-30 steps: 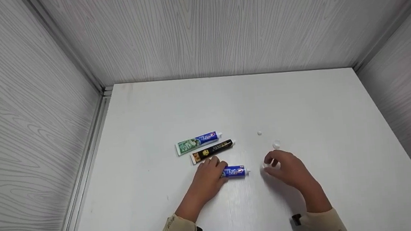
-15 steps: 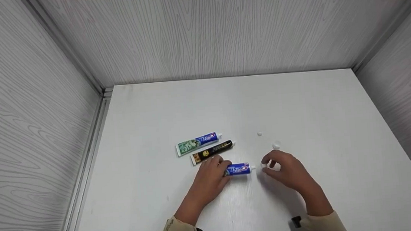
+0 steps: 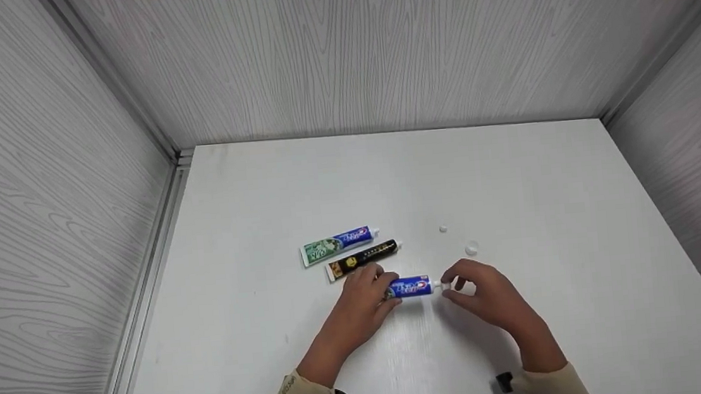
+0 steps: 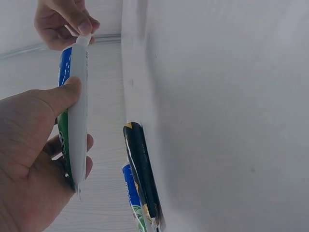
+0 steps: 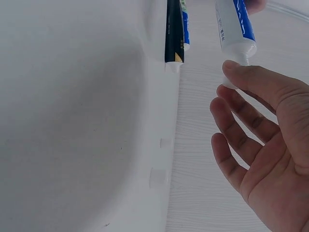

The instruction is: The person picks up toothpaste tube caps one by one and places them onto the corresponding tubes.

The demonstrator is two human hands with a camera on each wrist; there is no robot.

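My left hand (image 3: 358,301) grips a blue, green and white toothpaste tube (image 3: 412,286) around its body, nozzle pointing right. In the left wrist view the thumb lies across the tube's white side (image 4: 78,116). My right hand (image 3: 489,289) pinches a small white cap (image 5: 229,83) between thumb and forefinger, right at the tube's nozzle end. The other right fingers are loosely bent, away from the tube. Whether the cap's thread sits on the nozzle is hidden by the fingertips.
A green-and-blue toothpaste tube (image 3: 337,246) and a black one (image 3: 362,259) lie side by side beyond my left hand. Two white caps, a smaller cap (image 3: 443,229) and a larger cap (image 3: 471,248), rest on the white table (image 3: 249,199). Grained panels stand around the sides and back.
The left hand has lifted the tube slightly and moved it right. My right hand has shifted a little left with the cap, so cap and nozzle now meet.
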